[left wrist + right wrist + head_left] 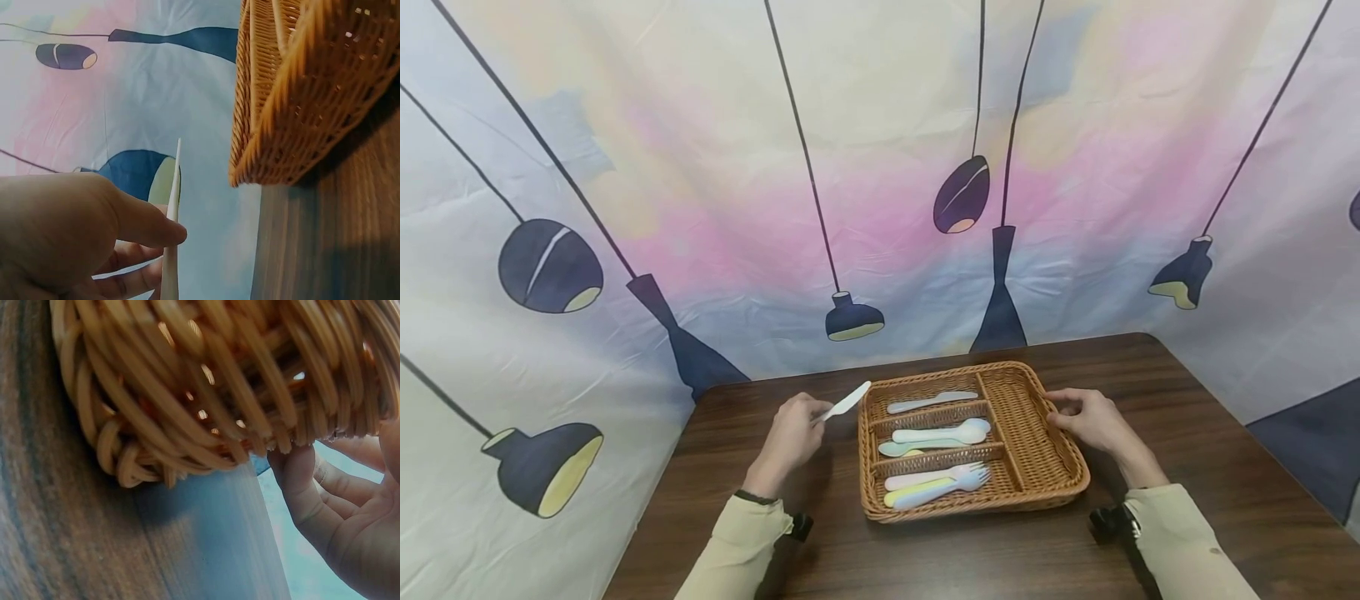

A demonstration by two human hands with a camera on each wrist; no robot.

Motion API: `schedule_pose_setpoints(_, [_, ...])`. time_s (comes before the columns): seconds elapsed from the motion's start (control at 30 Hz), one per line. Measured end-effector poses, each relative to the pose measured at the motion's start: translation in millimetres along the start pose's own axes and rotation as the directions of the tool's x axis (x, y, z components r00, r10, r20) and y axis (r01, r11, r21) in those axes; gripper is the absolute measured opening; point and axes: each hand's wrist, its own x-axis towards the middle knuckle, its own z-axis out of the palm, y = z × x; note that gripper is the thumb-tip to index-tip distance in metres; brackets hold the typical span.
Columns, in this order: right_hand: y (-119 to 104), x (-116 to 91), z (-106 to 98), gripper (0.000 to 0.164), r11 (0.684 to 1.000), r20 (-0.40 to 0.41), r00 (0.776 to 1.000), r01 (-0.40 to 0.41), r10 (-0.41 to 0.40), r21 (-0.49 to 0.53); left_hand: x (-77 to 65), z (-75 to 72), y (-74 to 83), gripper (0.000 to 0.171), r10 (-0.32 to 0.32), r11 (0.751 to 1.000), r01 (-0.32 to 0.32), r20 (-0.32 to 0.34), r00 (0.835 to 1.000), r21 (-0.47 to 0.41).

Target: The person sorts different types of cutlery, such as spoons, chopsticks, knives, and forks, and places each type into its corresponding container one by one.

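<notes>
My left hand [793, 432] pinches a white plastic knife [848, 401] between thumb and fingers, left of the wicker basket [957, 509]. In the left wrist view the knife [175, 206] appears nearly edge-on, pointing up, apart from the basket. At the basket's right rim, my right hand [1092, 419] grips the edge; the right wrist view shows the thumb against the weave, with part of the fingers hidden behind it. One pale knife [934, 402] lies in the back left compartment. Spoons [942, 434] fill the middle one, and pastel forks [938, 488] the front one.
The basket's long right compartment [1022, 417] shows bare weave. Under everything is a dark wood table [970, 567], its back edge close to a hanging cloth [895, 233] printed with lamps.
</notes>
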Motion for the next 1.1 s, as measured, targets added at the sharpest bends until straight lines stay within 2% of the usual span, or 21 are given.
schedule_pose_setpoints(0.17, [2,1,0,0.045,1.0,-0.001,1.0,0.003,-0.003,0.01,11.3,1.4,8.7,0.03,0.039,0.999,-0.039,-0.007,0.999,0.005])
schedule_pose_setpoints(0.4, [4,4,1,0.045,1.0,-0.001,1.0,0.012,-0.012,0.009,22.5,5.3,19.3,0.03,0.06,0.998,-0.06,0.032,0.998,-0.018])
schedule_pose_setpoints(0.57, [4,4,1,0.045,1.0,-0.002,1.0,0.018,-0.018,0.008,30.7,9.8,25.6,0.028,0.098,0.995,-0.097,0.02,0.995,-0.029])
schedule_pose_setpoints(0.87, [4,4,2,0.045,1.0,-0.008,1.0,0.022,-0.022,0.001,43.9,18.3,37.3,0.029,0.124,0.991,-0.122,0.049,0.991,-0.051])
schedule_pose_setpoints(1.1, [4,3,1,0.045,1.0,-0.003,1.0,0.013,-0.013,0.007,53.8,24.0,45.5,0.028,0.184,0.983,-0.182,0.044,0.982,-0.037])
